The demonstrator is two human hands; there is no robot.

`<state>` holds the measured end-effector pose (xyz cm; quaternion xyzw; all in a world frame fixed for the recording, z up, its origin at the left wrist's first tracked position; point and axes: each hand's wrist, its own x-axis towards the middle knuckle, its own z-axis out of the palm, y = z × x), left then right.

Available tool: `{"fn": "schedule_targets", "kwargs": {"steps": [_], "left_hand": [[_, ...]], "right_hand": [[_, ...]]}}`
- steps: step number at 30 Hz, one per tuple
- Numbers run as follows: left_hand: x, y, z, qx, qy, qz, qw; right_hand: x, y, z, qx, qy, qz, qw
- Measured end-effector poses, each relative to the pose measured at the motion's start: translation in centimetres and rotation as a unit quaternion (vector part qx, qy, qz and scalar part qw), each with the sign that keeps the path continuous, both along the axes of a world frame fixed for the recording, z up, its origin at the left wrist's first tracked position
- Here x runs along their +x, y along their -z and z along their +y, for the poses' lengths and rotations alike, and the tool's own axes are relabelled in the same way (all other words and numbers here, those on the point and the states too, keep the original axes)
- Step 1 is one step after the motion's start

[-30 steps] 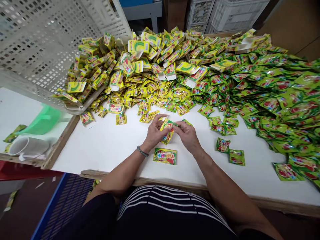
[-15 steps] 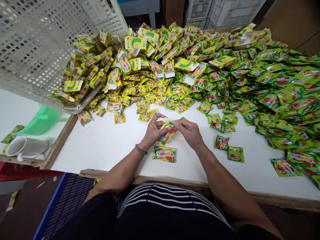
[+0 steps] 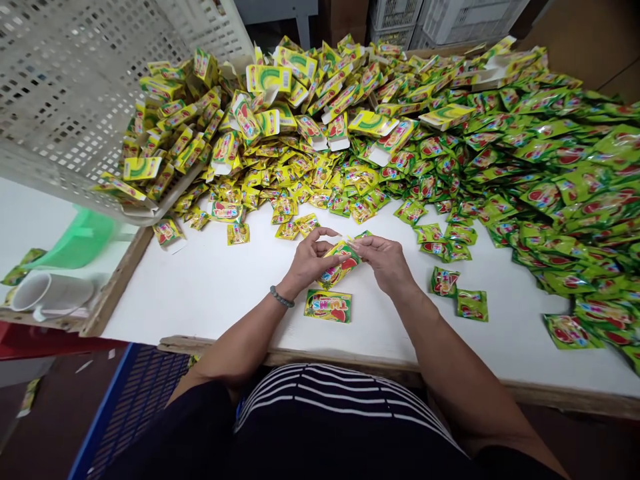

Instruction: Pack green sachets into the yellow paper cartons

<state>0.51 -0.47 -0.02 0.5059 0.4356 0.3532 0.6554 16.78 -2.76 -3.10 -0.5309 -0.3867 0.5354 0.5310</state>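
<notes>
White tabletop (image 3: 200, 293) with a wooden edge, stacked crates (image 3: 453, 23) behind it. Left hand (image 3: 311, 261): thumb and fingers closed on the held carton (image 3: 341, 265), yellow-green, tilted, index finger raised and curved over it. Right hand (image 3: 387, 265): fingertips pinched narrow at the carton's upper right end, by a small open flap; can't tell if they also grip something inside. Held carton sits between the two sets of fingers, above the tabletop.

Flat carton (image 3: 328, 306), printed TWINS, lies just below the fingers, nearer the body. Green sachet (image 3: 364, 234) partly hidden just beyond the right fingers. Two loose sachets (image 3: 472, 306), green, right of the right fingers, touching each other; small sachet group (image 3: 445, 243) farther out from them. Yellow sachets (image 3: 297, 227) just beyond the left fingers.

Carton heap (image 3: 270, 79) well beyond the fingers, partly in the white basket (image 3: 100, 87), which is tilted, up and left. Green sachet heap (image 3: 560, 173) far right of the fingers. Green scoop (image 3: 80, 239) and white mug (image 3: 55, 293) far left. Bead bracelet (image 3: 281, 297) on left wrist. Blue crate (image 3: 135, 400) below the table edge, lower left of the fingers.
</notes>
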Motion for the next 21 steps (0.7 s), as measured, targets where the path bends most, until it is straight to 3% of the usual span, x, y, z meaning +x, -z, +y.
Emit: {"fn": "schedule_targets", "kwargs": {"steps": [9,11,15,21], "left_hand": [[-0.5,0.4,0.3,-0.021,-0.01,-0.07,0.997],[-0.6,0.4,0.3,-0.026,-0.021,-0.081,0.996],[-1.1,0.3,0.6,-0.016,-0.03,-0.074,0.997],[-1.9,-0.2,1.0,-0.015,0.038,-0.047,0.998]], "right_hand": [[1.1,-0.2,-0.4,0.05,-0.082,-0.08,0.992],[0.7,-0.6,-0.7,0.107,-0.071,-0.14,0.982],[-0.7,-1.2,-1.4,0.227,-0.029,-0.29,0.929],[-2.0,-0.8,-1.7,0.23,-0.007,-0.312,0.922]]}}
